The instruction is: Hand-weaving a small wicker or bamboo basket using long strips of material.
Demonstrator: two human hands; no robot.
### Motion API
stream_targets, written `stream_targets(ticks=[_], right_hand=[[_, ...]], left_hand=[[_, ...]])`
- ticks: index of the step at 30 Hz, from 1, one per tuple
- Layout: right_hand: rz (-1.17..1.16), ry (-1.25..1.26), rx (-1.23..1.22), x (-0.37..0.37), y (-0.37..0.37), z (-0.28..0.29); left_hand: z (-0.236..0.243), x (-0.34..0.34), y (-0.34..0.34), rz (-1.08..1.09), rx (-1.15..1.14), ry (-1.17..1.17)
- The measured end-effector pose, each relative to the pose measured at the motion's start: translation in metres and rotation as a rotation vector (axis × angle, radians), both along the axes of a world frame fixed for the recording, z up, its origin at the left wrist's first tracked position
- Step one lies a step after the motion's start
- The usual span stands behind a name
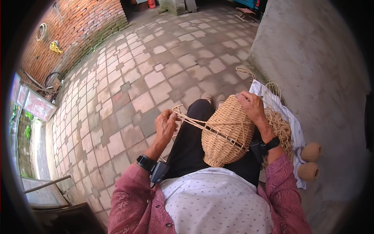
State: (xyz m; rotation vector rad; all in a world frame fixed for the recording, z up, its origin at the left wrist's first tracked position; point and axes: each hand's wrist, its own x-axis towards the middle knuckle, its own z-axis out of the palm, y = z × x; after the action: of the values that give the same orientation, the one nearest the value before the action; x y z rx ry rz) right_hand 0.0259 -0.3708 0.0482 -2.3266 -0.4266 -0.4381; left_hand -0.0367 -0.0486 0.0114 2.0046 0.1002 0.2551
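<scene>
A woven straw-coloured basket, shaped like a vase, lies tilted across my lap, its narrow neck toward my body. A dark gap runs across its weave. My left hand is closed on pale cord strands stretched out leftward from the basket's side, with loose ends sticking out past the fingers. My right hand grips the basket's far right end; part of its fingers is hidden behind the wrist and hand. Beside my right forearm lies a pile of straw-coloured cord on a white cloth.
Two small brown clay pots lie at the right by the grey wall. Uneven paving spreads ahead and left. A brick wall with hanging coils stands far left. A small stool is at the far right.
</scene>
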Motion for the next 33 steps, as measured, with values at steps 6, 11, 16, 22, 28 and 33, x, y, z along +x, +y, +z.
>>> stream_targets(ticks=[6, 11, 16, 22, 28, 33], right_hand=[[-0.037, 0.069, 0.052, -0.003, 0.004, 0.005], [-0.048, 0.064, 0.064, -0.004, 0.001, 0.006], [-0.036, 0.076, 0.061, -0.005, 0.003, 0.007], [-0.003, -0.007, 0.027, -0.007, 0.004, 0.011], [-0.045, 0.089, 0.065, -0.007, 0.001, 0.008], [-0.020, 0.056, 0.078, -0.004, 0.004, 0.007]], left_hand=[[-0.004, 0.001, -0.011, 0.219, -1.040, 0.248], [-0.004, -0.002, 0.014, -0.192, 0.654, -0.489], [-0.024, -0.012, 0.021, -0.289, 0.773, -0.376], [-0.017, 0.003, 0.014, 0.013, -0.447, 0.297], [-0.020, 0.008, 0.015, 0.020, -1.233, 0.317], [-0.036, 0.015, 0.018, -0.221, -1.151, 0.473]])
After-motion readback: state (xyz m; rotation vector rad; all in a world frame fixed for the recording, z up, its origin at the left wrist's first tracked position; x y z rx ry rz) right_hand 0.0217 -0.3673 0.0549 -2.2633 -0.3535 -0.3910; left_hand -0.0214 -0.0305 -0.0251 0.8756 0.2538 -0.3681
